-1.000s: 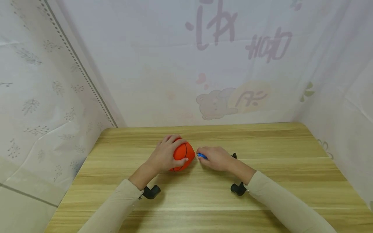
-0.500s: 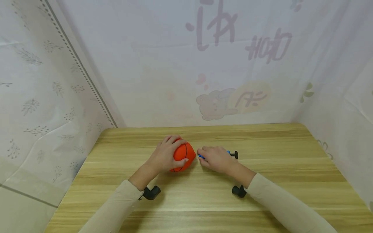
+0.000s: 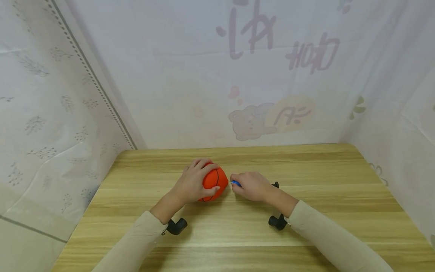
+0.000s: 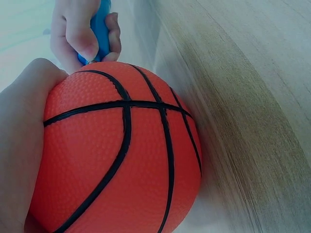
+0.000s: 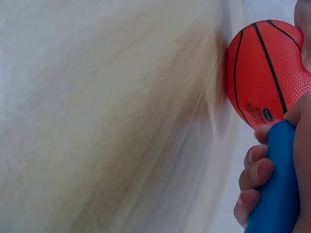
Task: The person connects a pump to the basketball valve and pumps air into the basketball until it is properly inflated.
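Note:
A small orange-red toy basketball with black lines rests on the wooden table, slightly pointed on its right side. My left hand grips it from the left, fingers over the top and thumb along the near side. To its right, my right hand holds a blue ball pump, fingers wrapped round the barrel. A thin needle runs from the pump's tip to the ball's pointed side. Beyond the right hand pokes the pump's black handle; most of the barrel is hidden by the palm in the head view.
The wood-grain table reaches back to a printed cloth hanging behind it. More cloth hangs at the left and right sides. Black wrist-worn devices sit under both forearms near the tabletop.
The pump has tilted a little, its black handle shifting slightly in the head view. More of the needle shows between pump and basketball. My left hand and the ball stay almost still.

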{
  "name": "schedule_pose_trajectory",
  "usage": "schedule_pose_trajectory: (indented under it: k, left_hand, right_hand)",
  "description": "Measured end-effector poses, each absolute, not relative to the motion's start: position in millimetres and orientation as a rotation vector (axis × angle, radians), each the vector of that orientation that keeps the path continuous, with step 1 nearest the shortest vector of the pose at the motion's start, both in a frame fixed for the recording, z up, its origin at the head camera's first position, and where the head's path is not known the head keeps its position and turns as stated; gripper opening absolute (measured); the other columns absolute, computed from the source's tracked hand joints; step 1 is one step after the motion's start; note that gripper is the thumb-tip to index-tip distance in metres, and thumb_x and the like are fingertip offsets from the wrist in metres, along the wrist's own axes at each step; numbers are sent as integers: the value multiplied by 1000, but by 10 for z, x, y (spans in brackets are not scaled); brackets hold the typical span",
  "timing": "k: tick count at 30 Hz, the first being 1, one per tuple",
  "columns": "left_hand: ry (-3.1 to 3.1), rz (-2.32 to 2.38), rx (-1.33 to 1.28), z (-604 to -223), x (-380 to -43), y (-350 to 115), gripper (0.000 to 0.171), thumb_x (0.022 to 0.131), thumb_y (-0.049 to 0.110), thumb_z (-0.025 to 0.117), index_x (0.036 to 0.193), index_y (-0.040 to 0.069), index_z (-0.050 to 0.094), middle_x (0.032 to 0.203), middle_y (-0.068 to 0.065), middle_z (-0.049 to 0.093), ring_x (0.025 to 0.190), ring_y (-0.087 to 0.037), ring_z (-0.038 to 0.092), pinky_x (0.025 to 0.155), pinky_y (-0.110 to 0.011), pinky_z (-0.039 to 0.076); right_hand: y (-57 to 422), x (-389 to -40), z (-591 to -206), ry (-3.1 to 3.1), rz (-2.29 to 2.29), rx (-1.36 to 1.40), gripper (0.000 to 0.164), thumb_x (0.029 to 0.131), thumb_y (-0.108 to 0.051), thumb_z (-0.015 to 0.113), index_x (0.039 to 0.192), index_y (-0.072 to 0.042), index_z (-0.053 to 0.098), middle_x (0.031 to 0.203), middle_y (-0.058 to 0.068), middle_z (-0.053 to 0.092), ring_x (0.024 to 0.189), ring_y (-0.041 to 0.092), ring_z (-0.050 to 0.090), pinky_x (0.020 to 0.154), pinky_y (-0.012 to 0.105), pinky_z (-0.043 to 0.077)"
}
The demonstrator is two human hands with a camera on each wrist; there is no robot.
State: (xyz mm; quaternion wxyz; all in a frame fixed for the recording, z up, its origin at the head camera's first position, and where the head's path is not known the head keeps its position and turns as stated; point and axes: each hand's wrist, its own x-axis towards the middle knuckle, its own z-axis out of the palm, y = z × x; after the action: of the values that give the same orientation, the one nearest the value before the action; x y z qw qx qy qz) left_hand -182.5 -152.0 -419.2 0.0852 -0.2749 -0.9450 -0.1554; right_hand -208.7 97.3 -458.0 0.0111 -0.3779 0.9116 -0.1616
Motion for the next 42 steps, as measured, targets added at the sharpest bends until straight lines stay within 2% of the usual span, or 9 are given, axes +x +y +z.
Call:
schedule_pose_trajectory:
  k: [11,18,26,42]
  left_hand:
    - [-2830,-468,-824,-4182,-1817,-1507,54,84,44,76,131,22,64,139,-3,53,130,-31,44,90,-58,48]
    - [-2839,-473,-820,-4184,-1819,-1511,54,84,43,76,131,21,63,138,-3,52,131,-31,43,90,-57,48]
    - [-2844,-474,-819,-4194,-1818,-1510,54,84,43,76,132,22,63,140,-3,52,131,-30,42,90,-56,49]
    - [-2820,-468,-842,-4209,-1828,-1508,52,84,43,76,129,22,64,138,-2,52,130,-29,43,87,-55,50]
  right_hand:
    - [980,-2105,-4536,2728,-610,-1046,10,98,-26,52,89,-24,55,64,-11,44,55,6,43,54,25,36]
    - [997,-2110,-4544,2759,-560,-1118,16,99,-26,53,84,-23,48,64,-12,39,55,5,39,52,24,30]
    - [1015,-2104,-4567,2794,-519,-1162,12,100,-26,54,88,-24,52,65,-13,47,56,4,45,51,24,35]
    - [1034,-2097,-4557,2742,-564,-1107,13,99,-26,53,87,-24,52,62,-12,47,53,4,46,51,25,36]
